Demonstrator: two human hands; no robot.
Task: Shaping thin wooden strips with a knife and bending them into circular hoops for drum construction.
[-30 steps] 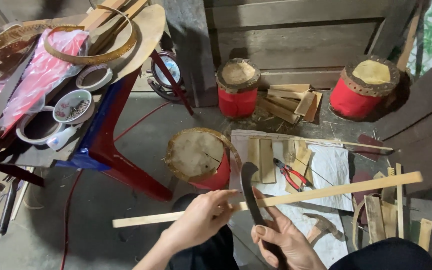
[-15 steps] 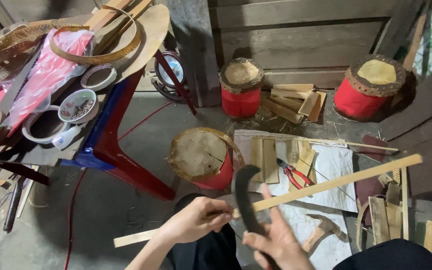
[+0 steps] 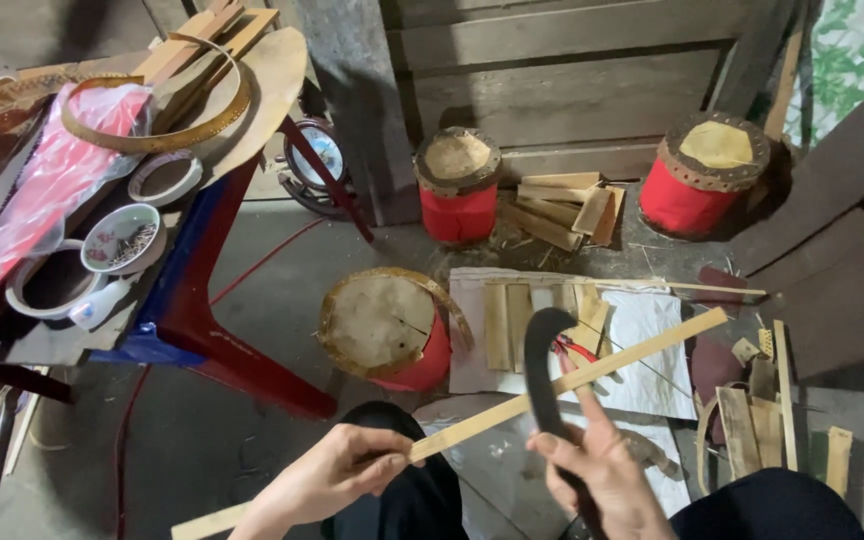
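My left hand grips a long thin bamboo strip near its lower end; the strip slants up to the right over the floor. My right hand holds the handle of a dark curved knife, whose hooked blade rises and crosses the strip near its middle, with my index finger stretched along the strip. A red drum with a pale skin top stands on the floor just beyond my hands.
White sheet on the floor with short bamboo slats and red-handled pliers. Two more red drums at the back by a wooden wall. Cluttered blue-red table on the left with bowls and hoops. Wood offcuts at right.
The strip has tilted more steeply and slid toward me. The knife blade has come up against the strip's middle, and my left hand has shifted lower along it.
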